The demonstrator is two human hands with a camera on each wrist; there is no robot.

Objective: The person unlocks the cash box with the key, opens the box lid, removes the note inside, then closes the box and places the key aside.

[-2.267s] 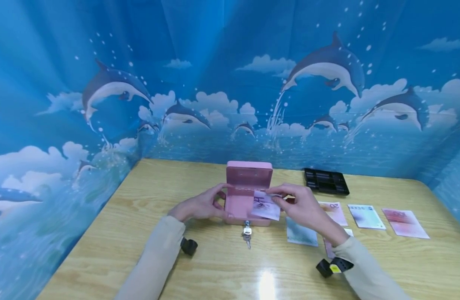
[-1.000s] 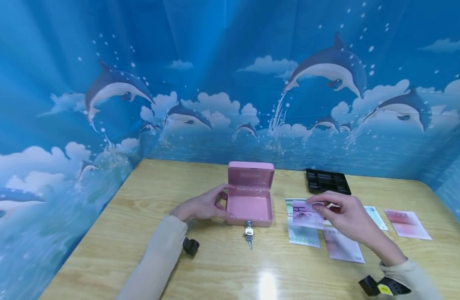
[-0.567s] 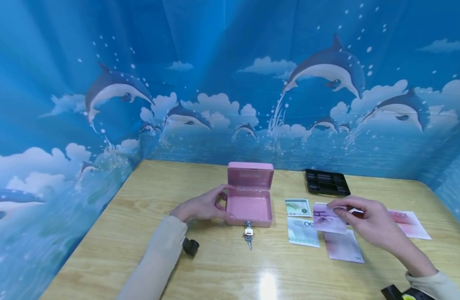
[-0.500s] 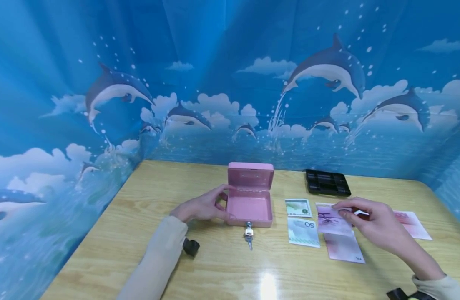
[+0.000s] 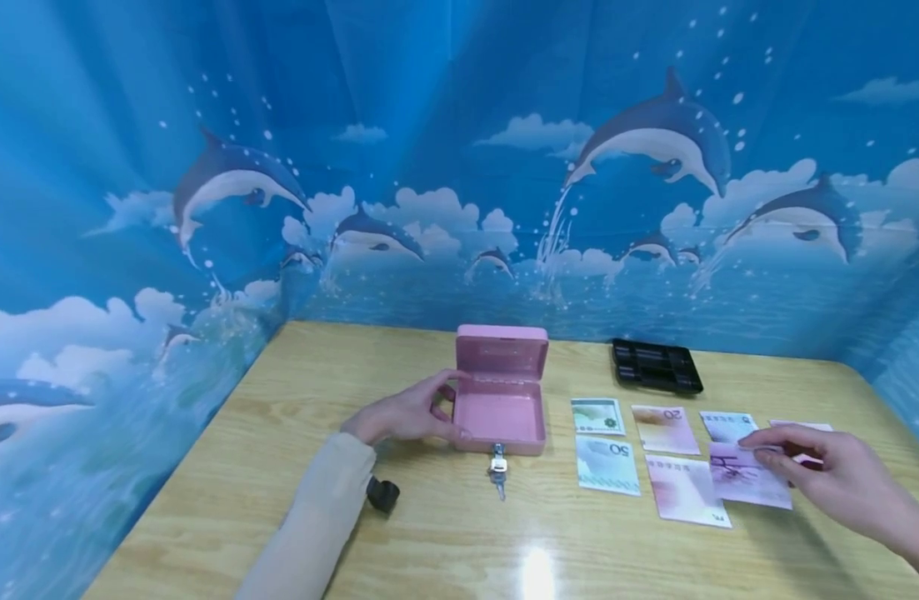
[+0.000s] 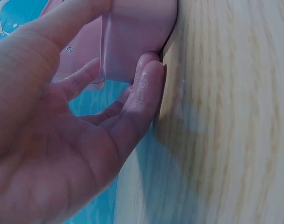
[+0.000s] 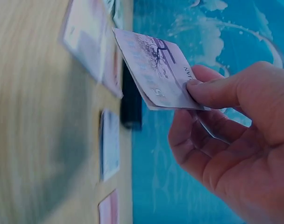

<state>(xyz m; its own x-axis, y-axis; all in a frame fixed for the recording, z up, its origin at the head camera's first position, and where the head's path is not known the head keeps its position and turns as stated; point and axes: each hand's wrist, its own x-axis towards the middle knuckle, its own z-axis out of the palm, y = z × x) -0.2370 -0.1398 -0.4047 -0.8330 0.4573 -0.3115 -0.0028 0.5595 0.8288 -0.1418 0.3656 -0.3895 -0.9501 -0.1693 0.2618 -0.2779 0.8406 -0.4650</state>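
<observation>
In the head view a pink cash box [image 5: 499,414] stands with its lid up, a key hanging from the lock [image 5: 499,467] at its front. My left hand [image 5: 410,410] grips the box's left side; the left wrist view shows fingers bent against its pink wall [image 6: 132,37]. Over to the right, my right hand [image 5: 834,471] pinches a folded purple banknote [image 5: 744,477] between thumb and fingers. That note is raised above the table in the right wrist view, where its tree print [image 7: 156,56] is visible.
Several banknotes lie in two rows: a green one [image 5: 597,416], a 50 [image 5: 607,467], a 20 [image 5: 667,430], a pinkish one [image 5: 684,487] and a bluish one [image 5: 725,425]. A reddish note [image 5: 811,425] is partly hidden. Behind them sits a black compartment tray [image 5: 656,365].
My right hand has carried the purple banknote out of the cash box and rightward, past the other notes, to the front right. My left hand has stayed on the box.
</observation>
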